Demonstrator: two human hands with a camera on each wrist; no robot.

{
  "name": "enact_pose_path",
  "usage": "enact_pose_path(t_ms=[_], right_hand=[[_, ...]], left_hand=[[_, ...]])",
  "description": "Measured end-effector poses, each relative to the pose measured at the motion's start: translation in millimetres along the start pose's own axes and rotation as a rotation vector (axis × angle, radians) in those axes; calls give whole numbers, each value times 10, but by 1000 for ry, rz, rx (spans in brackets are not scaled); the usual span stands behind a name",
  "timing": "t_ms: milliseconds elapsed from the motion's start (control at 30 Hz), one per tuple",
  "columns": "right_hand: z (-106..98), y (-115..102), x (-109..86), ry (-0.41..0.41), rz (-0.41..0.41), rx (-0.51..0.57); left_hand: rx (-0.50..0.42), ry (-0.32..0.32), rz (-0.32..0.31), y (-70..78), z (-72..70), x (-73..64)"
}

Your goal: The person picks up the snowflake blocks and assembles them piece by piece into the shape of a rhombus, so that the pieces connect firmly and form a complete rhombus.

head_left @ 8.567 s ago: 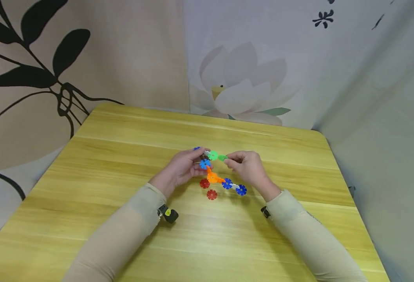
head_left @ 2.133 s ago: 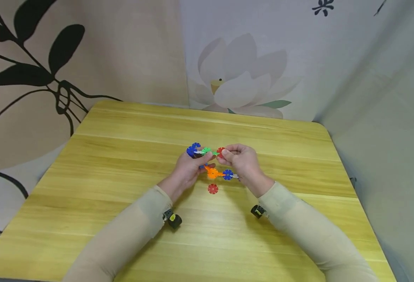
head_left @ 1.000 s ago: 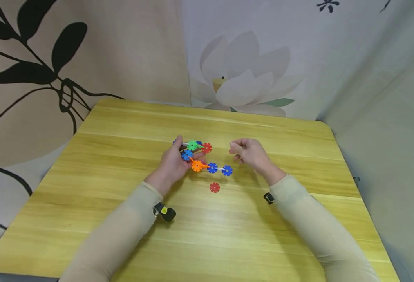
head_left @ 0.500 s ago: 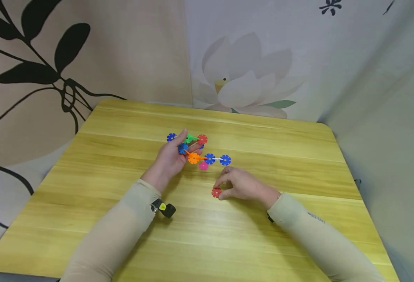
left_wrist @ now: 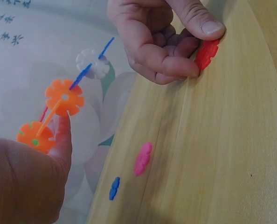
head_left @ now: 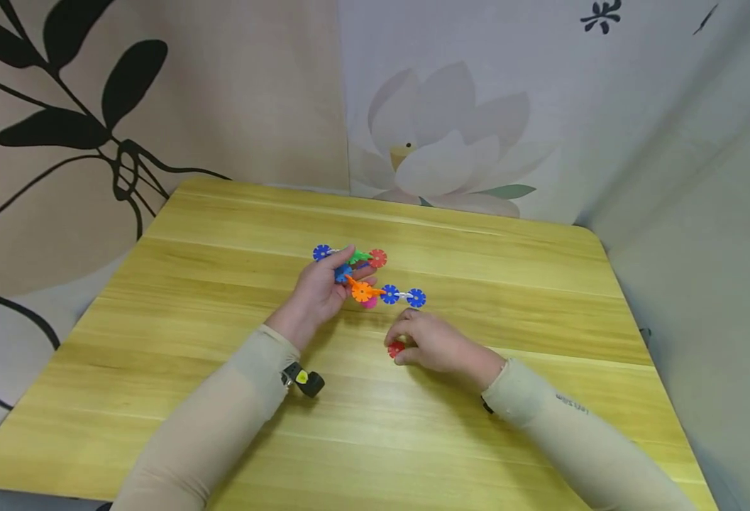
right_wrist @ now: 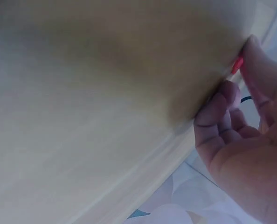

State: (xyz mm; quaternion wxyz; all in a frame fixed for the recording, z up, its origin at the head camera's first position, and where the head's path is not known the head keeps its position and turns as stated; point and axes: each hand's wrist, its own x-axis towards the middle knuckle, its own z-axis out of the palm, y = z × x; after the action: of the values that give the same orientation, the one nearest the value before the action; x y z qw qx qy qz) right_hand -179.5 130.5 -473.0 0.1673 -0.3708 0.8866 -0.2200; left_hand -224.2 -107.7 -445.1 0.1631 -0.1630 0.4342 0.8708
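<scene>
My left hand [head_left: 313, 291] holds a chain of notched plastic snowflake discs, thumb over it and fingers behind. One branch runs through an orange disc [head_left: 361, 292] and a white one to a blue disc [head_left: 416, 297] at its right end. The other passes a green disc [head_left: 358, 256] to a red disc [head_left: 378, 257]. Part of the chain is hidden by the hand. At the tabletop my right hand [head_left: 441, 344] pinches a loose red snowflake disc [head_left: 395, 348] between thumb and forefinger. In the left wrist view that red disc [left_wrist: 206, 55] sits edge-on under the thumb.
A pink disc [left_wrist: 143, 158] and a blue disc [left_wrist: 114, 188] lie on the wooden table [head_left: 221, 234] beneath the chain. Patterned curtains [head_left: 253, 85] hang behind the table's far edge and along its right side.
A red disc has joined the green end of the chain. My right hand let go there, came down toward me and took hold of the loose red disc. The left hand shifted slightly right just now.
</scene>
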Motion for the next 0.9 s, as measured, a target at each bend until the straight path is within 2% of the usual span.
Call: enact_pose_path(t_ms=[433, 600, 767, 900], right_hand=[[43, -106, -27, -6, 214, -8], [29, -67, -102, 16, 223, 51], [-4, 16, -215, 37, 222, 193], [-121, 133, -364, -13, 203, 279]], left_hand=[[12, -2, 21, -25, 30, -16], [42, -21, 12, -43, 51, -5], [48, -31, 13, -44, 51, -13], [37, -27, 17, -47, 66, -13]])
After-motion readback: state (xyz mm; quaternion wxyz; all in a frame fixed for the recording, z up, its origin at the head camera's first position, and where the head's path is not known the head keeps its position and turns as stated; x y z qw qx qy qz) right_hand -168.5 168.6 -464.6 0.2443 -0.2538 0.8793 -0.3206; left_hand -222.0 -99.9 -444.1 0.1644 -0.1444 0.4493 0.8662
